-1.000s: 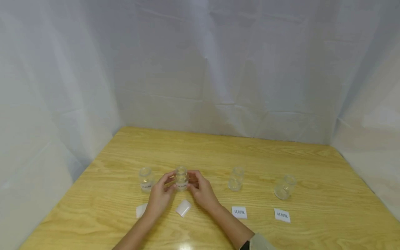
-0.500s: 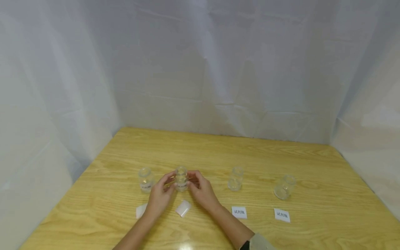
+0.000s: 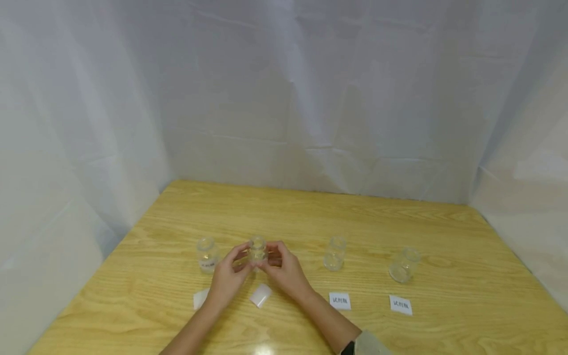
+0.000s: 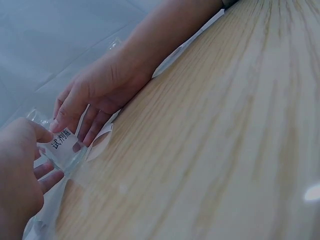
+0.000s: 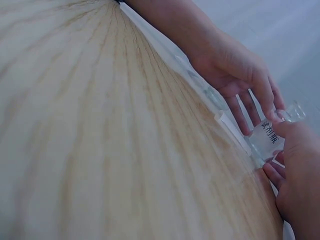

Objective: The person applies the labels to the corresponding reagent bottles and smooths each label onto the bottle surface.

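Note:
A small clear glass bottle (image 3: 258,246) stands upright between my two hands at the middle left of the table. My left hand (image 3: 228,277) grips its left side with fingers curled behind. From the other side, my right hand (image 3: 286,277) holds it the same way. Both thumbs meet at the front, pressing the top of a white label (image 4: 61,141) with black handwritten characters. The thumbs partly cover the label in the head view, while the right wrist view shows its writing on the bottle's lower wall (image 5: 269,134).
A labelled glass bottle (image 3: 207,256) stands left of my hands. Two unlabelled bottles, one nearer (image 3: 335,254) and one farther right (image 3: 405,266), have written labels (image 3: 339,301) (image 3: 401,305) lying before them. A glossy white slip (image 3: 260,295) and a partly hidden slip (image 3: 200,299) lie in front.
Both thumbs have moved inward from the bottle's sides to the front of the label, covering its writing in the head view. The bottle and the other things stay in place.

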Demonstrator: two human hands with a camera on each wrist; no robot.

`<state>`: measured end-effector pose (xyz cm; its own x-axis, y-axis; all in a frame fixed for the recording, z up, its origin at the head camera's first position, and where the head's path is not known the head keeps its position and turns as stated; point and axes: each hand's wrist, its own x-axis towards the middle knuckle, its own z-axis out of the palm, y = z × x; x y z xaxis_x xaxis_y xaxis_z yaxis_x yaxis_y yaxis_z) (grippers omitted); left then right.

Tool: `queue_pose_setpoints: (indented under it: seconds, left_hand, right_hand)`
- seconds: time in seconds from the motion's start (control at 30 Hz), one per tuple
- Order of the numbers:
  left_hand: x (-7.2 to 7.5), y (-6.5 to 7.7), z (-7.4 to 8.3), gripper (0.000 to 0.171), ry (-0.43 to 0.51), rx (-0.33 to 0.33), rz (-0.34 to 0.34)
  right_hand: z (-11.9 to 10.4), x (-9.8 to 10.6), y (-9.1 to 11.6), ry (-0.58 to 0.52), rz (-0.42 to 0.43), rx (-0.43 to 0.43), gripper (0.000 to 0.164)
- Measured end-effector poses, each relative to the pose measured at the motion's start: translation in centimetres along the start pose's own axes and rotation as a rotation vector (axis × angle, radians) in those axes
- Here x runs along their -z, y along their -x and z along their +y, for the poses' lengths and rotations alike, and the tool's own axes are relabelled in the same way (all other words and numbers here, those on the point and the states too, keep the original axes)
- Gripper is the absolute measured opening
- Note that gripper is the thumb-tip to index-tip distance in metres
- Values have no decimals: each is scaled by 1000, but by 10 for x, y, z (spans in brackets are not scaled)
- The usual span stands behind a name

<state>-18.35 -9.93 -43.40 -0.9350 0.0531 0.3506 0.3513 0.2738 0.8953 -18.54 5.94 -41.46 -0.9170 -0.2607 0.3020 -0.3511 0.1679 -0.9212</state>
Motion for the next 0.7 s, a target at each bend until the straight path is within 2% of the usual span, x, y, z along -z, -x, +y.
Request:
queue_pose_setpoints:
  seconds: [0.33,0.57,0.7]
  left_hand:
    - [0,-1,-2,37,-21,-36,22]
    - [0,-1,-4,36,-22,10,12]
    - [0,-1,-5,36,-22,10,11]
  right_hand:
    - [2,1,0,48,-2,88,30]
    - [-2,3,2,70,-12,72,27]
    - [-4,4,3,76,-25,62,27]
